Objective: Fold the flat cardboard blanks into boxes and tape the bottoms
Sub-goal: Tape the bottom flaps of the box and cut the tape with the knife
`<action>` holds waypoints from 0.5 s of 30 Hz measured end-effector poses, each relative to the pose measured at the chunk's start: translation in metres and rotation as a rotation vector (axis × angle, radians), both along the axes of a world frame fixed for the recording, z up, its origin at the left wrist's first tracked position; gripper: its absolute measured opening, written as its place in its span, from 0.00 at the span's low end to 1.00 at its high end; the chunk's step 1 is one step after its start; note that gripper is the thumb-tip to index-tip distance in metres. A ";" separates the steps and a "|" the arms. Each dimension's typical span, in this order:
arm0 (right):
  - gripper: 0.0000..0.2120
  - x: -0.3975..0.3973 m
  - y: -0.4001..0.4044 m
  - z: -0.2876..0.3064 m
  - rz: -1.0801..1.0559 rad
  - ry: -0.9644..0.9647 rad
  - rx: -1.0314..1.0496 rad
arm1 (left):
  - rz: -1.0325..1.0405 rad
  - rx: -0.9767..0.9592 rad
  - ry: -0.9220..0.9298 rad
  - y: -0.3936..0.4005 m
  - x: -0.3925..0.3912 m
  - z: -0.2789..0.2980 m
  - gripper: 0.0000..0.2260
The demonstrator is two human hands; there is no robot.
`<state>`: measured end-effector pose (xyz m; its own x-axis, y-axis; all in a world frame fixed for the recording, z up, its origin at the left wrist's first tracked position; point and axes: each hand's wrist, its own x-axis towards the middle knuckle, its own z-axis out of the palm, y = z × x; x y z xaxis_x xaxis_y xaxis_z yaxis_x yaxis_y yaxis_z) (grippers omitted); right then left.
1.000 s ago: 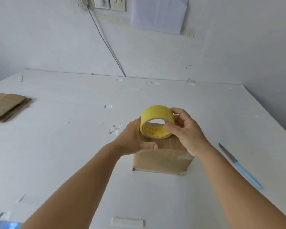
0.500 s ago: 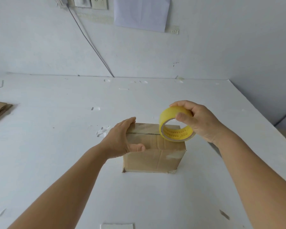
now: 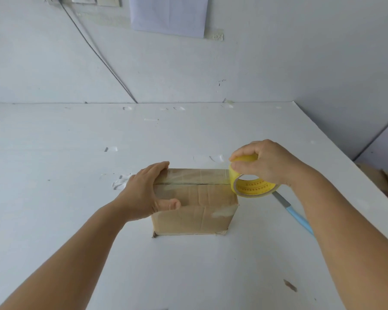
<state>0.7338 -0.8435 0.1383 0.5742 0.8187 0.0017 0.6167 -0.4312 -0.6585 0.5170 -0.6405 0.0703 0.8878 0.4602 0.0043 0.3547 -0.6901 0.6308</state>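
Observation:
A folded brown cardboard box (image 3: 202,209) stands in the middle of the white table (image 3: 76,198), its closed flaps facing up. A strip of clear tape runs along the flap seam (image 3: 195,179). My left hand (image 3: 143,193) grips the box's left end, fingers over the top, thumb on the near face. My right hand (image 3: 264,162) holds a yellow tape roll (image 3: 251,186) at the box's right top edge, fingers curled over its rim.
A knife with a blue handle (image 3: 298,215) lies on the table right of the box, partly under my right arm. Bits of old tape are stuck on the table. The wall carries a paper sheet (image 3: 168,14) and a cable. Cardboard (image 3: 385,182) lies beyond the table's right edge.
My right hand has carried the tape roll from above the box's left side across to its right edge, laying tape over the seam. My left hand stayed on the left end.

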 end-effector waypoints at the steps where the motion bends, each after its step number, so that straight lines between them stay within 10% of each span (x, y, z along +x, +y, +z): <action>1: 0.07 0.000 -0.001 -0.001 -0.007 -0.021 -0.005 | -0.001 0.002 -0.002 0.000 0.000 0.000 0.54; 15: 0.09 0.004 -0.011 -0.016 -0.045 -0.159 -0.208 | -0.021 0.025 -0.015 -0.003 0.003 -0.002 0.54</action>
<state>0.7380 -0.8544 0.1227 0.6157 0.7848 -0.0705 0.6830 -0.5761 -0.4490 0.5202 -0.6434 0.0679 0.8968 0.4414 0.0289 0.3308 -0.7126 0.6187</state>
